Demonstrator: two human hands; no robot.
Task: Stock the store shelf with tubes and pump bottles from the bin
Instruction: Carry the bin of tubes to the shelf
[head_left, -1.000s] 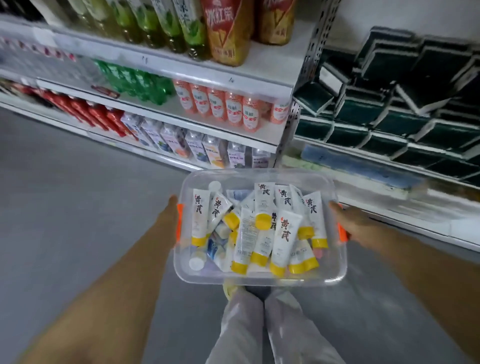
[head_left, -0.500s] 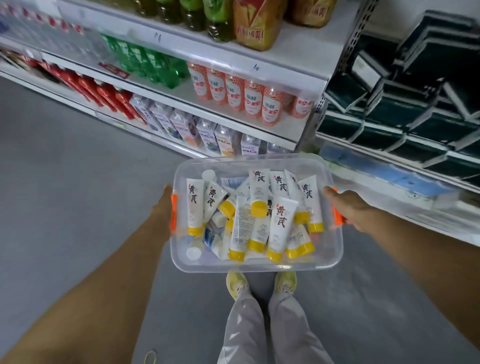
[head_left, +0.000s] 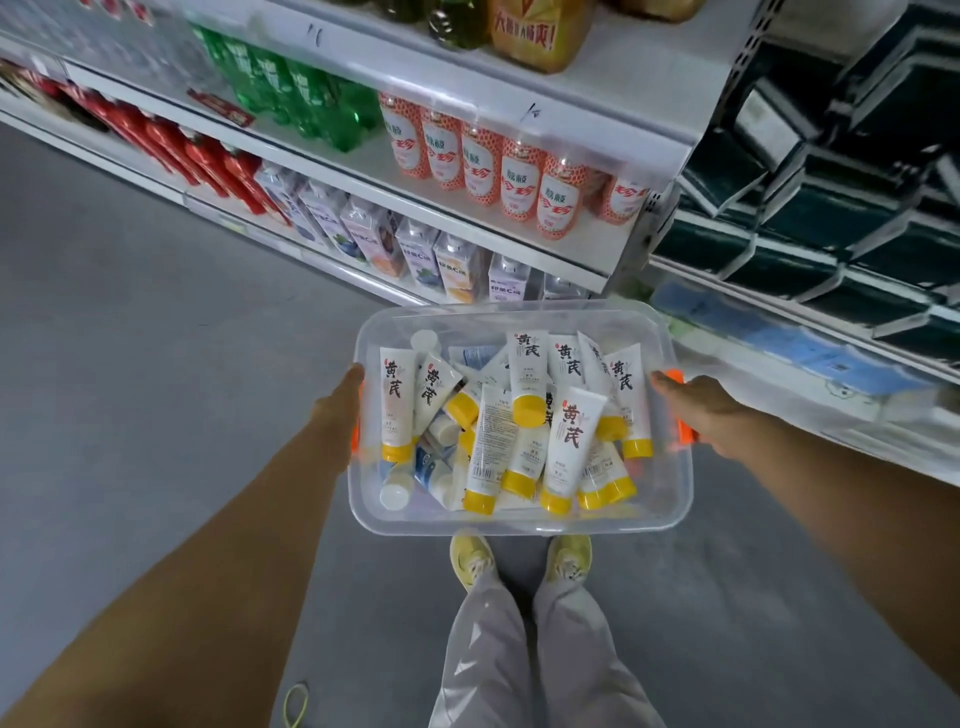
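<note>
A person is holding a clear plastic bin (head_left: 519, 522) out in front of the body with both bare hands, one on each short end. The left hand (head_left: 336, 410) is pressing flat against the left wall of the bin, fingers curled around an orange handle (head_left: 355, 436) that is only partly showing behind the palm. The right hand (head_left: 698, 410) is wrapping around the matching orange handle (head_left: 681, 415) on the right end, fingers closed over it. Both hands are gripping the bin and carrying it above a grey floor (head_left: 130, 364).

Between the two hands, inside the bin, white tubes (head_left: 569, 441) with yellow caps are lying in a loose heap, most of them with their caps pointing toward the person. Nearer the left hand, a few smaller white and blue containers (head_left: 431, 470) with white caps are sitting low among the tubes; whether any of them is a pump bottle cannot be told.

Below the bin, just beyond its near rim, the person's yellow shoes (head_left: 470, 558) and pale trousers (head_left: 530, 654) are showing.

Past the far rim of the bin, a white store shelf (head_left: 582, 78) is rising in tiers. It is carrying orange-patterned drink bottles (head_left: 558, 200), green bottles (head_left: 306, 98), red bottles (head_left: 171, 140) and, lowest, drink cartons (head_left: 415, 254). Out beyond the right hand, dark green boxes (head_left: 831, 208) are stacked on a neighbouring shelf (head_left: 800, 317), well apart from the bin.
</note>
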